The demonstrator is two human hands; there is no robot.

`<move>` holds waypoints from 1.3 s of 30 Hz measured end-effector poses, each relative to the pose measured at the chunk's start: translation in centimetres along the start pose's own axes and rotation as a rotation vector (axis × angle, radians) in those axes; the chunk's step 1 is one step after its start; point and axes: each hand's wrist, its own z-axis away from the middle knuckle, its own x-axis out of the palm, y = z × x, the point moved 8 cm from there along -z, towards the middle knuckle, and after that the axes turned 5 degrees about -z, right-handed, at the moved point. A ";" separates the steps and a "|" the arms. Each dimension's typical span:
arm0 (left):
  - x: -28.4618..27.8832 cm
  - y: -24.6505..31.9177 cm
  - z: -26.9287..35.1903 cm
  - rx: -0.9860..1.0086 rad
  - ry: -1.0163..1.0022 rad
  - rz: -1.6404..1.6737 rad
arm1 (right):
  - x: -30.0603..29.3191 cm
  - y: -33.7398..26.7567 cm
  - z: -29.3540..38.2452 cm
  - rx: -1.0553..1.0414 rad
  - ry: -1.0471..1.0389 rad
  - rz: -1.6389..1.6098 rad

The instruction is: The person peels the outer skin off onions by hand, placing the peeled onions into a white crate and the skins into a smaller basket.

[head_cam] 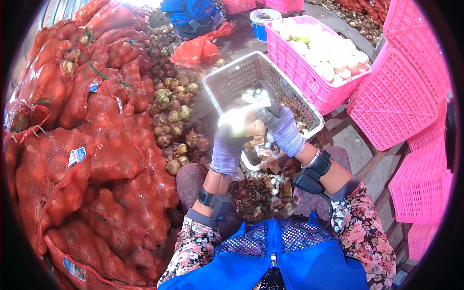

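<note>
My left hand [227, 145], in a grey-and-purple knit glove, is closed around an onion [237, 121]. Strong glare washes out most of that onion. A knife with a curved blade [270, 95] sticks up from my right hand [282, 127], gloved alike; its handle is hidden in the grip. Both hands meet at the onion, above the near side of a pale plastic crate [232, 66] with perforated walls. Whitish pieces [255, 96] show inside it, partly lost in the glare. Loose brown onion skins [259, 195] cover the floor between my knees.
Stacked red mesh sacks of onions [112, 152] fill the left side. Unpeeled onions [174, 105] lie loose beside them. A pink crate [297, 72] heaped with peeled onions [326, 54] stands beyond the pale crate. Empty pink crates [393, 99] lean at right. Behind are a bucket [260, 32] and another person [192, 18].
</note>
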 end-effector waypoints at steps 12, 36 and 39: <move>-1.7 0.0 -0.4 0.094 0.077 -0.381 | -1.7 2.9 0.5 0.257 0.187 -0.110; -4.3 5.8 0.4 0.155 -0.113 0.738 | -7.5 5.5 -0.9 0.291 0.193 0.220; -4.0 4.5 -0.3 0.116 -0.017 0.705 | -9.5 8.2 -1.1 0.141 0.051 0.516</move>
